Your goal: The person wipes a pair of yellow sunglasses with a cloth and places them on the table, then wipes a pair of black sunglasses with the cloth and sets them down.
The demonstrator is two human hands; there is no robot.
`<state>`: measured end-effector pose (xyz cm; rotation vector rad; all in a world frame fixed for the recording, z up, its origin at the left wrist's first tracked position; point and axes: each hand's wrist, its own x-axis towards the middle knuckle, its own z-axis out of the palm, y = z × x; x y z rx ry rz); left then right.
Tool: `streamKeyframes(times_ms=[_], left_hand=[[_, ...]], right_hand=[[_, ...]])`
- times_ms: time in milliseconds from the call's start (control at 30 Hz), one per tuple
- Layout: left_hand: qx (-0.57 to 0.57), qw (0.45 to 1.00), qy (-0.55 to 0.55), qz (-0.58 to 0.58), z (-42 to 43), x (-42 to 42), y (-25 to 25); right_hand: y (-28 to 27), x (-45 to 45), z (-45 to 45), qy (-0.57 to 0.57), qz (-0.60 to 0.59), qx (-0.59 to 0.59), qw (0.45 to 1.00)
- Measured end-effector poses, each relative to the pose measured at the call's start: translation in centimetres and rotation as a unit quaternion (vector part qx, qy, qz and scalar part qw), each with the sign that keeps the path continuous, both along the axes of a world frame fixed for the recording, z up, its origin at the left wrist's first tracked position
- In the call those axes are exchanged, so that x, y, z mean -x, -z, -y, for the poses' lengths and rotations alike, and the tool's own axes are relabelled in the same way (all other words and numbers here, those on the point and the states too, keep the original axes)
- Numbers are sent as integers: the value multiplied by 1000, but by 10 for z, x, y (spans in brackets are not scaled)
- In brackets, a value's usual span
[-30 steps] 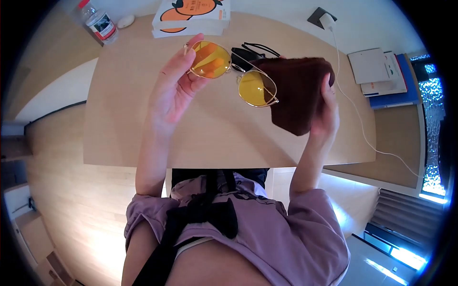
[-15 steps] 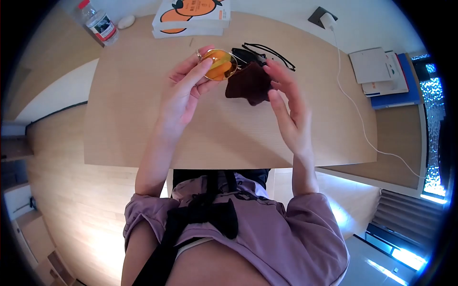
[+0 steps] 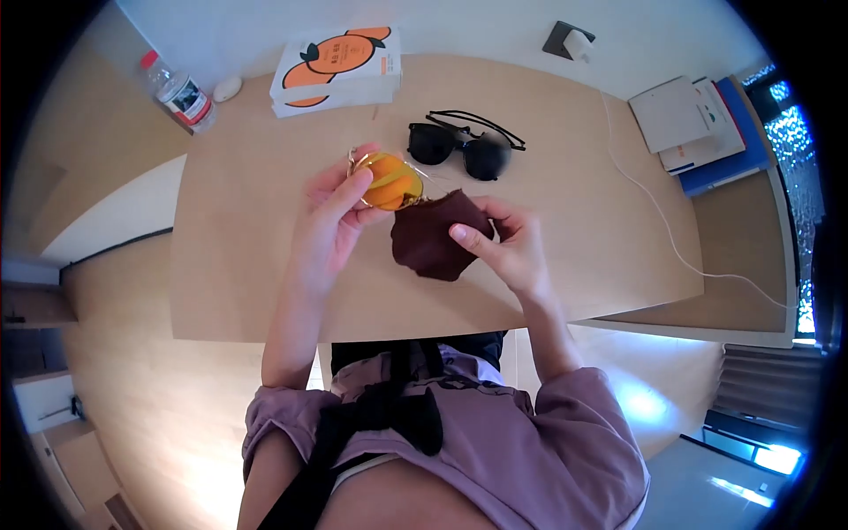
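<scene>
Between the fingers and thumb of my left hand (image 3: 334, 199) is a pair of yellow-lensed glasses (image 3: 389, 181) with thin gold frames. My right hand (image 3: 512, 243) grips a dark brown cloth (image 3: 433, 237), thumb on top and fingers behind. The cloth covers the right-hand part of the glasses, so that lens is hidden. Both are held above the wooden table (image 3: 238, 256). Just beyond them, a pair of black sunglasses (image 3: 464, 152) lies on the table, lenses towards me and temples folded behind.
White boxes with orange fruit prints (image 3: 336, 71) are stacked at the back. A red-capped bottle (image 3: 181, 97) and a white rounded object (image 3: 227, 88) stand at back left. A charger (image 3: 579, 46) is in the wall socket; its white cable (image 3: 658, 216) trails past papers and a blue folder (image 3: 729, 172).
My right hand, open beside the cloth before, has closed on it. In the view, the table and hands sit lower, and the black sunglasses now show fully.
</scene>
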<state>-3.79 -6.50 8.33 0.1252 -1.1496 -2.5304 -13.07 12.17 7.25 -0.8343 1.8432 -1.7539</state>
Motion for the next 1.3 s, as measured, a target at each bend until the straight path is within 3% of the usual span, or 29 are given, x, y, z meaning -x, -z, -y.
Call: streamKeyframes(times_ms=[167, 267, 400, 467, 700, 800, 867, 900, 933, 1000, 1067, 1133, 1167, 1300], left_hand=[[67, 997, 24, -22, -1, -1, 2], [67, 997, 37, -25, 4, 0, 5], [68, 996, 43, -21, 3, 2, 11], [76, 996, 39, -18, 1, 2, 11], [67, 998, -5, -10, 4, 1, 10], [65, 997, 14, -36, 8, -1, 4], [68, 996, 33, -38, 7, -3, 4], [67, 997, 31, -38, 5, -3, 3], [71, 996, 30, -48, 1, -3, 2], [76, 995, 31, -54, -6, -8, -4], [183, 982, -13, 45, -11, -15, -10], [217, 974, -56, -4, -16, -20, -10], [249, 962, -99, -51, -19, -24, -9], [312, 937, -159, -8, -23, -39, -32]], right_hand=[[-1, -5, -4, -18, -20, 34, 999], [-4, -4, -5, -51, 51, 50, 996], [-1, -8, 0, 10, -14, 47, 999], [-2, -8, 0, 49, -141, -41, 988], [10, -10, 10, 73, -46, 64, 994], [12, -9, 11, -1, -15, 112, 994], [9, -15, 9, -34, -43, 74, 996], [15, -16, 11, 4, -151, 65, 986], [17, -18, 7, 4, -150, 63, 987], [14, -25, -1, -23, -69, 18, 997], [15, -30, -10, -28, -68, 15, 997], [14, -34, -17, -35, -70, 12, 997], [11, -38, -21, -34, -18, 42, 998], [-11, -44, -32, -53, 164, 108, 979]])
